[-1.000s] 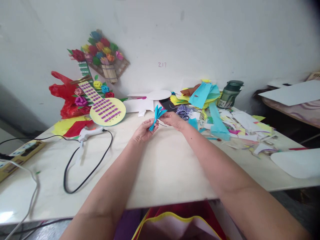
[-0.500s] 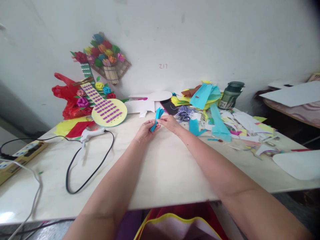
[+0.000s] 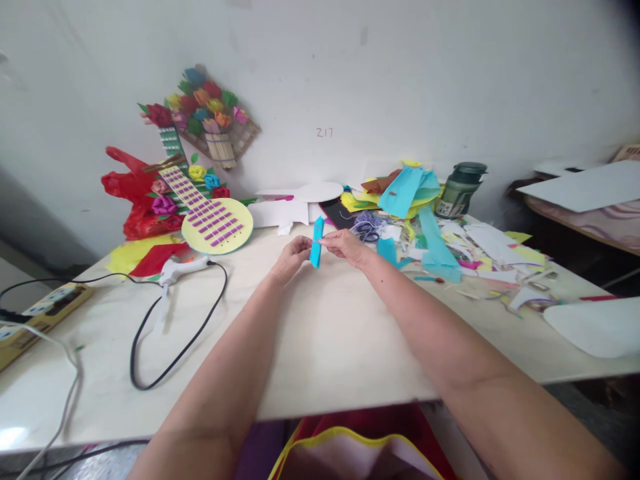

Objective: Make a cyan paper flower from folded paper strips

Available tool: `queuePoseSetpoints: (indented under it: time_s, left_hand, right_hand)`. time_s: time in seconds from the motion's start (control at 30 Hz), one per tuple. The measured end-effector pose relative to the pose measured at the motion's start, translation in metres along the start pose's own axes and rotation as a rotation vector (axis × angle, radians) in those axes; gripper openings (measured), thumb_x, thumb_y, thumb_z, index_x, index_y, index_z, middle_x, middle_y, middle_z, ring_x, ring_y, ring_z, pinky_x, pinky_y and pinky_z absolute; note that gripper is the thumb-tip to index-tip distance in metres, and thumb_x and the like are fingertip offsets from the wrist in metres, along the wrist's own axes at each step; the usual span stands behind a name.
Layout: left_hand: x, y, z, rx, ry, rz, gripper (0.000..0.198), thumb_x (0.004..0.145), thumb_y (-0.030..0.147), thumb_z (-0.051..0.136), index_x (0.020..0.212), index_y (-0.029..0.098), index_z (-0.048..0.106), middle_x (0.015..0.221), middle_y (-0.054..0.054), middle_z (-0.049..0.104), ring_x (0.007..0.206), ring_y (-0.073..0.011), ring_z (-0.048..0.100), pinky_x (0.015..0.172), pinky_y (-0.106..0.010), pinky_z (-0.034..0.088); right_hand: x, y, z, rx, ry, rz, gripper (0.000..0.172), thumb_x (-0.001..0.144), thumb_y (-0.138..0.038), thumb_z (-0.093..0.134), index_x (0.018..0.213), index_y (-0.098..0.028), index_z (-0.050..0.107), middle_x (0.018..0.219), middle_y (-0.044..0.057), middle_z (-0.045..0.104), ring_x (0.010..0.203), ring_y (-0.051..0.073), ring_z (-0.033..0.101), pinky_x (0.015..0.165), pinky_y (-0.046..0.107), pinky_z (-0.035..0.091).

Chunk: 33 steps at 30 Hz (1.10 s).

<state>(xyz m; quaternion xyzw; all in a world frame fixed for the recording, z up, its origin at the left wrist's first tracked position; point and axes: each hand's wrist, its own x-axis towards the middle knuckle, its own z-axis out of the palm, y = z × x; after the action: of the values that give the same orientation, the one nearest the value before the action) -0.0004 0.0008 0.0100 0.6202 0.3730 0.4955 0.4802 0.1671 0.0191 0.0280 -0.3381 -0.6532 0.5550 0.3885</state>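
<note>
A narrow folded strip of blue paper (image 3: pixel 317 242) stands upright between my two hands above the white table (image 3: pixel 310 333). My left hand (image 3: pixel 291 257) pinches its left side with closed fingers. My right hand (image 3: pixel 345 245) pinches it from the right, fingers pressed together. A thin thread seems to run from the paper toward a purple yarn tangle (image 3: pixel 367 224) just behind my right hand.
A white glue gun (image 3: pixel 180 268) with a black cord (image 3: pixel 165 340) lies left. Behind it stand a yellow paper guitar (image 3: pixel 210 223), paper flowers (image 3: pixel 207 107) and a red bag (image 3: pixel 133 193). Coloured paper scraps (image 3: pixel 450 247) and a green jar (image 3: pixel 460 190) fill the right. A power strip (image 3: pixel 35 313) sits far left.
The fanned-out blue paper has been pressed together into one flat upright strip. Both hands stayed at the same spot, still pinching it.
</note>
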Motion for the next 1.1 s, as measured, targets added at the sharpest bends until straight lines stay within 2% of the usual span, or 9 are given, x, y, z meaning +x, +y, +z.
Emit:
queuePoseSetpoints:
  time_s: [0.13, 0.3, 0.4, 0.53, 0.63, 0.83, 0.9, 1.0, 1.1]
  left_hand:
    - [-0.0027, 0.0043, -0.0009, 0.232, -0.056, -0.015, 0.014, 0.068, 0.025, 0.055, 0.060, 0.014, 0.050, 0.056, 0.002, 0.051, 0.055, -0.0082, 0.046, 0.057, -0.022, 0.038]
    - [0.0003, -0.0009, -0.0014, 0.270, -0.008, -0.029, 0.015, 0.070, 0.025, 0.054, 0.061, 0.014, 0.050, 0.051, 0.003, 0.048, 0.049, -0.0079, 0.044, 0.052, -0.021, 0.036]
    - [0.0015, -0.0034, 0.0016, 0.165, 0.017, -0.049, 0.020, 0.072, 0.030, 0.055, 0.061, 0.015, 0.047, 0.049, 0.004, 0.045, 0.046, -0.0070, 0.042, 0.049, -0.021, 0.035]
    - [0.0015, -0.0021, 0.0050, -0.106, 0.059, -0.136, 0.031, 0.070, 0.039, 0.060, 0.060, 0.017, 0.040, 0.046, 0.007, 0.034, 0.039, -0.0044, 0.033, 0.041, -0.019, 0.028]
    - [0.0018, -0.0016, 0.0052, -0.190, 0.069, -0.210, 0.035, 0.066, 0.043, 0.064, 0.060, 0.017, 0.041, 0.045, 0.008, 0.031, 0.038, -0.0039, 0.031, 0.036, -0.017, 0.022]
    - [0.0041, -0.0042, 0.0068, -0.383, 0.123, -0.339, 0.027, 0.065, 0.027, 0.064, 0.058, 0.016, 0.040, 0.044, 0.008, 0.026, 0.035, -0.0020, 0.022, 0.033, -0.016, 0.014]
    - [0.0042, -0.0033, 0.0064, -0.480, 0.101, -0.389, 0.024, 0.064, 0.020, 0.062, 0.057, 0.015, 0.040, 0.045, 0.008, 0.025, 0.035, -0.0014, 0.021, 0.032, -0.015, 0.015]
    - [0.0030, -0.0001, 0.0045, -0.573, -0.010, -0.382, 0.018, 0.063, 0.018, 0.060, 0.058, 0.015, 0.042, 0.047, 0.007, 0.027, 0.037, -0.0016, 0.024, 0.033, -0.015, 0.020]
    - [0.0014, 0.0010, 0.0032, -0.493, -0.071, -0.303, 0.019, 0.062, 0.019, 0.062, 0.057, 0.014, 0.044, 0.047, 0.007, 0.029, 0.038, -0.0020, 0.028, 0.035, -0.015, 0.024]
  right_hand:
    - [-0.0015, -0.0007, -0.0001, 0.006, -0.059, 0.029, 0.033, 0.062, -0.039, 0.065, 0.054, -0.016, 0.042, 0.045, -0.010, 0.023, 0.041, 0.002, 0.012, 0.044, 0.024, 0.004]
    - [-0.0023, -0.0002, -0.0005, 0.004, -0.192, 0.052, 0.041, 0.061, -0.038, 0.066, 0.051, -0.018, 0.032, 0.045, -0.010, 0.022, 0.041, 0.002, 0.012, 0.043, 0.024, 0.004]
    - [-0.0025, -0.0012, -0.0002, 0.004, -0.192, 0.063, 0.039, 0.061, -0.039, 0.067, 0.052, -0.018, 0.035, 0.045, -0.010, 0.021, 0.041, 0.003, 0.013, 0.043, 0.024, 0.004]
    - [-0.0018, -0.0027, 0.0020, 0.007, -0.083, 0.048, 0.033, 0.059, -0.042, 0.067, 0.061, -0.015, 0.050, 0.046, -0.010, 0.022, 0.041, 0.003, 0.014, 0.043, 0.023, 0.004]
    - [-0.0012, -0.0026, 0.0034, -0.003, 0.006, 0.016, 0.035, 0.058, -0.045, 0.067, 0.062, -0.014, 0.053, 0.047, -0.009, 0.023, 0.042, 0.003, 0.015, 0.042, 0.023, 0.005]
    - [-0.0011, -0.0007, 0.0012, -0.074, 0.022, 0.027, 0.038, 0.058, -0.046, 0.067, 0.053, -0.016, 0.044, 0.045, -0.009, 0.021, 0.042, 0.003, 0.016, 0.043, 0.023, 0.005]
    - [-0.0006, 0.0005, -0.0007, -0.089, 0.040, 0.028, 0.038, 0.057, -0.046, 0.068, 0.053, -0.016, 0.045, 0.045, -0.009, 0.022, 0.043, 0.004, 0.019, 0.043, 0.022, 0.007]
    - [0.0002, 0.0018, -0.0032, -0.102, 0.074, 0.029, 0.035, 0.057, -0.045, 0.067, 0.056, -0.015, 0.049, 0.046, -0.009, 0.023, 0.044, 0.004, 0.021, 0.044, 0.022, 0.011]
    - [0.0011, 0.0030, -0.0043, -0.126, 0.080, 0.034, 0.035, 0.058, -0.046, 0.066, 0.056, -0.015, 0.050, 0.046, -0.008, 0.022, 0.045, 0.005, 0.022, 0.045, 0.022, 0.014]
